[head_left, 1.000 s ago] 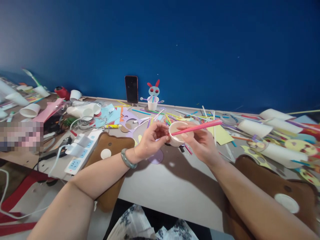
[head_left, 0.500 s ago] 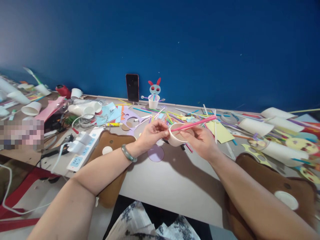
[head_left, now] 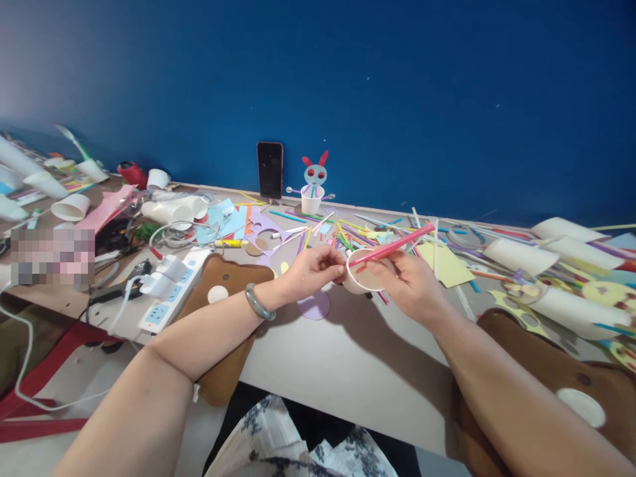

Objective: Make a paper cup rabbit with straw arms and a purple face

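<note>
A white paper cup is between my hands above the table. My right hand grips pink straws, which lie slanted across the cup's mouth. At the cup's left rim, the thumb and fingers of my left hand are pinched together; what they hold, if anything, is too small to make out. A purple paper circle lies on the table below my left hand. Against the blue wall stands a cup figure with a blue face and red ears.
Behind my hands are scattered straws and a yellow paper sheet. A phone leans on the wall. To the left lie a power strip and a brown cushion; paper cups and another brown cushion are at the right.
The view has shifted slightly. My left fingertips have come off the near end of the pink straws and sit at the cup's left rim. The cup is tilted a little more.
</note>
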A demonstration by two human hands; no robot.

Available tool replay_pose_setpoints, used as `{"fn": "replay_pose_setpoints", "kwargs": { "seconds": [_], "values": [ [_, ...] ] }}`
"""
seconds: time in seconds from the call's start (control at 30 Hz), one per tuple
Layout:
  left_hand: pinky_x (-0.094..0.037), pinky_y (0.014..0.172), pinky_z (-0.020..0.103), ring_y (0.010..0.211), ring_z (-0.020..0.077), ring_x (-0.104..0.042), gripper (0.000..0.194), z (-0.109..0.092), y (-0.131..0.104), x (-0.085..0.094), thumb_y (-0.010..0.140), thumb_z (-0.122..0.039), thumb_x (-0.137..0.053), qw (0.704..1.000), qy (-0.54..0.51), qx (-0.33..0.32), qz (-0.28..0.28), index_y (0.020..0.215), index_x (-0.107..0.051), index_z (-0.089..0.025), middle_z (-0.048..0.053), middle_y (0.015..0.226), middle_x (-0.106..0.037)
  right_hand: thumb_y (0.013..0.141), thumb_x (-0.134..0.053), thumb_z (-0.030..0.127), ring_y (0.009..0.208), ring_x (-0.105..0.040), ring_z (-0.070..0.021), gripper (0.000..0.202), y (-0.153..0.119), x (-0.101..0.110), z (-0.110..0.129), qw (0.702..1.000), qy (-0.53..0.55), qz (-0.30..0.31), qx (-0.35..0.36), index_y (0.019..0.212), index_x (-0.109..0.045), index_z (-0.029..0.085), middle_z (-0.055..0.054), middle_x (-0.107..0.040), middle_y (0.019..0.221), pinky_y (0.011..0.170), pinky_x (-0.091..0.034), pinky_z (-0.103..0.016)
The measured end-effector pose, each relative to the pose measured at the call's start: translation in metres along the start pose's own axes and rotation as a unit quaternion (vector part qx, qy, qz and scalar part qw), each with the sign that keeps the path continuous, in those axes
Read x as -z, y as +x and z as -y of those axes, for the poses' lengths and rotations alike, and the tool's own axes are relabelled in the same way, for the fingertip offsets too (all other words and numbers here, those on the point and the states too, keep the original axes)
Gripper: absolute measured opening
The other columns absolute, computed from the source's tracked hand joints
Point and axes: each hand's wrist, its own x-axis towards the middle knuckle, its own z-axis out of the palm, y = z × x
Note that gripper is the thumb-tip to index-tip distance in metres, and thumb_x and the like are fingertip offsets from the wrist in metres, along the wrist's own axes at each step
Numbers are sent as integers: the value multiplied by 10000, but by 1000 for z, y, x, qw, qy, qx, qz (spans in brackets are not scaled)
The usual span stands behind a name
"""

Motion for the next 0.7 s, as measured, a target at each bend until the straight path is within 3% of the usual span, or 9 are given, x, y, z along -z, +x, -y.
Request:
{"fn": "replay_pose_setpoints", "kwargs": {
  "seconds": [0.2, 0.33, 0.43, 0.7],
  "values": [
    [-531, 665, 236, 714, 105, -640, 71, -6, -6, -4, 857, -192, -669, 986, 138, -85, -33, 875, -606, -167, 8, 784, -675, 940, -578, 396, 807, -718, -259, 251, -3, -2, 4, 1000, -8, -14, 19, 978, -752, 219, -61, -766, 865, 749, -544, -383],
    [-508, 634, 214, 681, 87, -610, 79, -3, -6, -6, 831, -163, -680, 988, 121, -92, -32, 878, -617, -162, -3, 767, -657, 835, -756, 397, 982, -721, -268, 178, -3, -3, 11, 994, 92, -9, 57, 947, -748, 260, -45, -776, 1008, 876, -559, -399],
    [-502, 626, 204, 674, 79, -608, 101, 1, -5, -6, 831, -167, -699, 993, 85, -84, -18, 881, -612, -158, -1, 770, -655, 880, -726, 372, 953, -706, -237, 125, -2, -3, 15, 985, 143, 27, 93, 821, -745, 264, -29, -757, 928, 913, -541, -401],
    [-524, 656, 229, 691, 92, -627, 137, 3, -8, -9, 819, -196, -726, 993, 72, -88, -36, 871, -603, -162, 8, 787, -676, 802, -782, 395, 901, -695, -233, 175, -6, -11, 14, 984, 179, -7, 1, 744, -754, 233, -45, -771, 961, 814, -559, -377]
  ]
}}
